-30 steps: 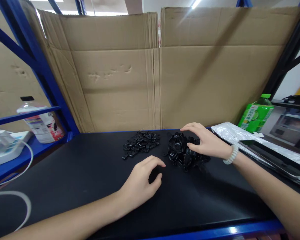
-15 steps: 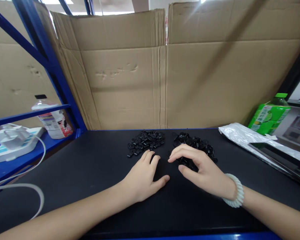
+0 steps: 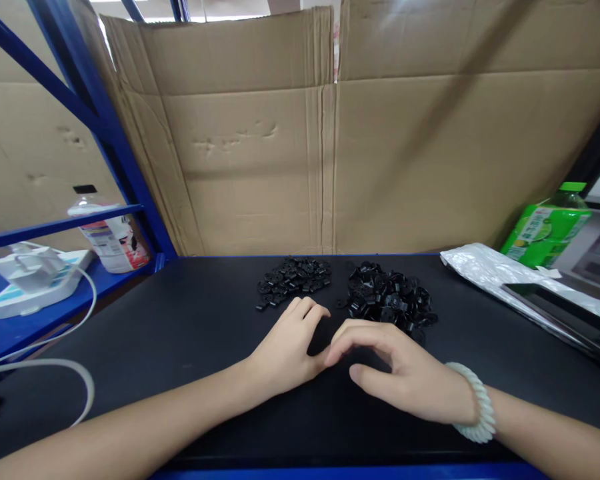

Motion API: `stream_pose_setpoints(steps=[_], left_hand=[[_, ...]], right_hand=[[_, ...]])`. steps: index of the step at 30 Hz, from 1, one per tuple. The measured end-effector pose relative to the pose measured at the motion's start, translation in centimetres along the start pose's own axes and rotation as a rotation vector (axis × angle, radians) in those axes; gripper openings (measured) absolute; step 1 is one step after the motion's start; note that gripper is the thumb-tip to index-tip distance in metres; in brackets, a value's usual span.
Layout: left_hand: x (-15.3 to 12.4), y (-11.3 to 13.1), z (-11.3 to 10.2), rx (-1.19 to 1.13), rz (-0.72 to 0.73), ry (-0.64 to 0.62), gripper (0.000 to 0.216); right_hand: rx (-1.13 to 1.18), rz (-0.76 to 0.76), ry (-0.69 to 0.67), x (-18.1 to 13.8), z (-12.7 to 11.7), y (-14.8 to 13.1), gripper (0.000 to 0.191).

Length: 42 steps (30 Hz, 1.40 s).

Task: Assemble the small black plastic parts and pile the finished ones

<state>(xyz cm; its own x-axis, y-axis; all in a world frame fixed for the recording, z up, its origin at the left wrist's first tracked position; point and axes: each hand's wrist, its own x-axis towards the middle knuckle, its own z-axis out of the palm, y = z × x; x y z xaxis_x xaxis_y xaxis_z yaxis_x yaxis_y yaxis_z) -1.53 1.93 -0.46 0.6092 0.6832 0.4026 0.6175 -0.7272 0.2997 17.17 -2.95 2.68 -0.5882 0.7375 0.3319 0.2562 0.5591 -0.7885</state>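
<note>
Two heaps of small black plastic parts lie on the black tabletop: a flatter left pile (image 3: 295,277) and a taller right pile (image 3: 387,297). My left hand (image 3: 287,350) rests just in front of the left pile, fingers bent and thumb apart from them. Its thumb tip is hidden behind the fingers of my right hand (image 3: 405,373). That hand, with a pale coiled band (image 3: 475,403) at the wrist, arches in front of the right pile, its thumb apart from its curved fingers. I see nothing held in either hand.
Cardboard sheets (image 3: 255,167) wall off the back. At right are a silvery bag (image 3: 480,263), a dark flat device (image 3: 555,310) and a green bottle (image 3: 547,230). A power strip (image 3: 40,283), a bottle (image 3: 110,233) and white cables (image 3: 87,307) are at left.
My right hand has moved down and left, away from the right pile and up to my left thumb, so more of that pile shows. My left hand has stayed nearly in place.
</note>
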Motion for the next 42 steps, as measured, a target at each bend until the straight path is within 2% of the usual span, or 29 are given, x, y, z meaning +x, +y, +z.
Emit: stream_pose_setpoints(steps=[4, 10, 13, 16, 20, 24, 26, 28, 33, 42], left_hand=[[0.3, -0.1, -0.1, -0.058, -0.049, -0.018, 0.011], [0.6, -0.6, -0.4, -0.034, -0.125, 0.088, 0.01], [0.6, -1.1, -0.3, -0.027, -0.142, 0.055, 0.024], [0.6, -1.1, -0.4, -0.09, -0.144, 0.039, 0.016], [0.6, 0.1, -1.0, -0.294, -0.101, 0.127, 0.015], [0.2, 1.5, -1.5, -0.491, -0.03, 0.174, 0.019], [0.0, 2.1, -1.5, -0.564, -0.014, 0.152, 0.023], [-0.2, 2.4, -1.4, -0.608, 0.01, 0.13, 0.025], [-0.3, 2.6, -1.3, -0.635, 0.042, 0.106, 0.023], [-0.2, 2.7, -1.4, -0.595, 0.049, 0.137, 0.022]], right_hand=[[-0.012, 0.078, -0.103, 0.0, 0.5, 0.0, 0.029], [-0.007, 0.149, -0.142, 0.1, 0.8, 0.3, 0.03], [0.028, 0.203, -0.143, 0.1, 0.7, 0.8, 0.026], [0.087, 0.287, -0.122, 0.2, 0.6, 1.3, 0.017], [0.277, 0.398, -0.05, 0.5, 0.4, 1.7, 0.021], [0.698, 0.479, 0.048, 0.7, 0.2, 1.8, 0.009], [0.857, 0.471, 0.044, 0.7, 0.3, 1.9, 0.014], [0.909, 0.439, 0.018, 0.7, 0.4, 1.9, 0.015], [0.86, 0.395, -0.011, 1.0, 0.7, 1.9, 0.019], [0.857, 0.33, -0.132, 1.3, 0.6, 2.0, 0.033]])
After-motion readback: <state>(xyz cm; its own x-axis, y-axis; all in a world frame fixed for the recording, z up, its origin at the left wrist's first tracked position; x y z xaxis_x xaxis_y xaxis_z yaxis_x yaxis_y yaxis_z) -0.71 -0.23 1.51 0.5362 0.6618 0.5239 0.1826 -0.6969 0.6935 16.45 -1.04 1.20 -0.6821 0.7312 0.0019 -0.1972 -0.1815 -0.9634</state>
